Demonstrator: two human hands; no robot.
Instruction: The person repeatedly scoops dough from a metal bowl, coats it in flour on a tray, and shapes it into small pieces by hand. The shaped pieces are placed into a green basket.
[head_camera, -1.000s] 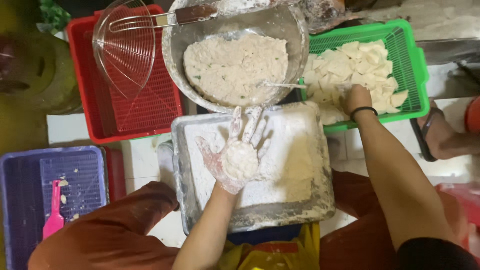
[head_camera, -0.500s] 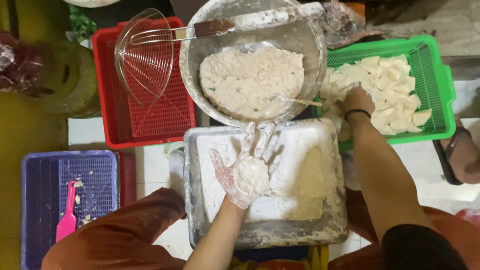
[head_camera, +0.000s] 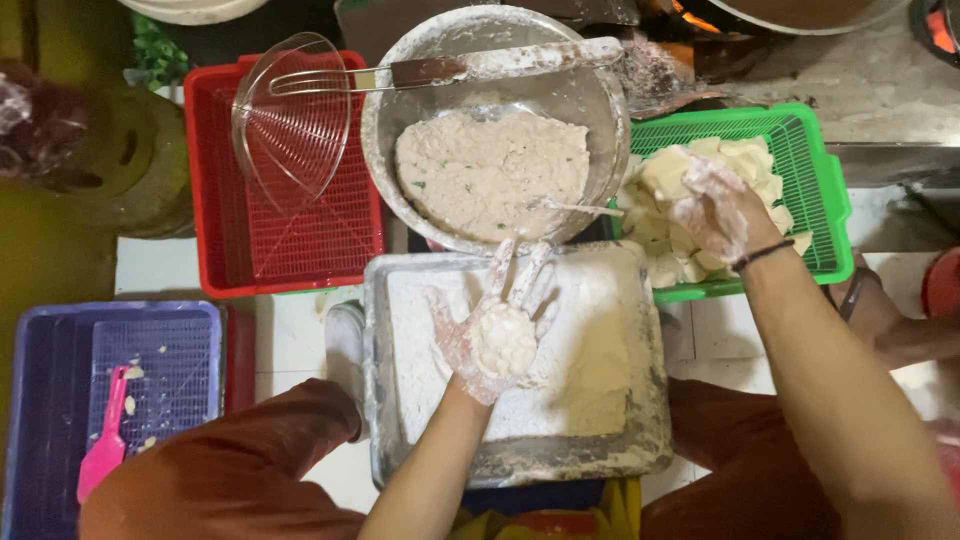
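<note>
Showing the left hand (head_camera: 497, 325), fingers spread, cradling a floured patty (head_camera: 505, 340) over the flour tray (head_camera: 640, 440); at two o'clock, the right hand (head_camera: 715, 205) clasps a white piece (head_camera: 668, 172) above the green basket (head_camera: 825, 190).

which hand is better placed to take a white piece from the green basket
Right. The right hand already rests on the white pieces in the green basket; the left hand lies palm-up over the floured tray, cradling a floury lump.
</note>
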